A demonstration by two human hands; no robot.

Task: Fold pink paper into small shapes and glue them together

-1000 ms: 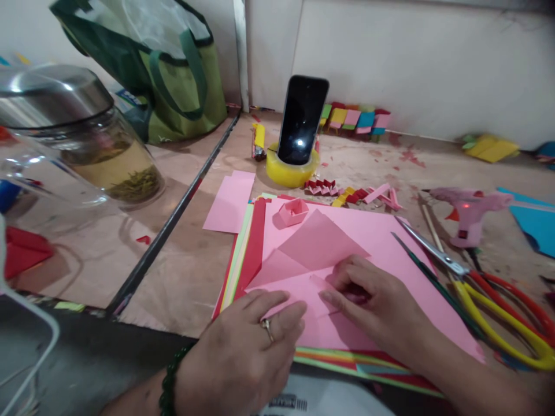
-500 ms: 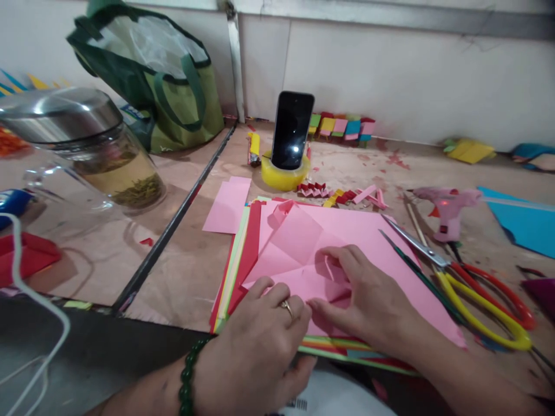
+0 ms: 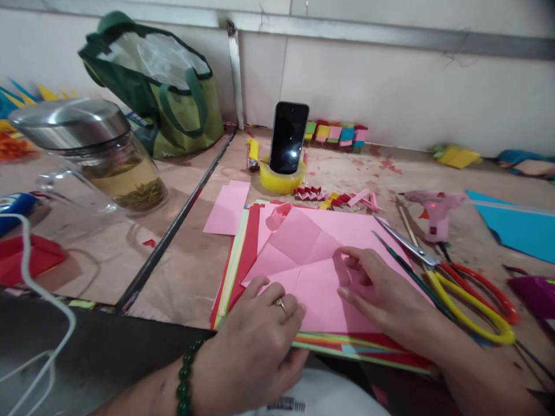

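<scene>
A creased pink paper lies on a stack of coloured sheets at the table's front edge. My left hand, with a ring and a green bead bracelet, rests on the paper's lower left part, fingers bent and slightly apart, gripping nothing. At the paper's right side is my right hand, its thumb and fingers curved apart with a gap between them; the fingertips touch or hover just over the paper. A small pink rolled piece sits at the top of the stack.
Scissors with red and yellow handles lie right of the stack, near a pink glue gun. Behind stands a phone in a yellow tape roll. A glass tea mug and a green bag are at left.
My right hand has moved right, and the paper's lower right part, raised and folded before, now lies flatter. My left hand has barely moved. The view has shifted slightly.
</scene>
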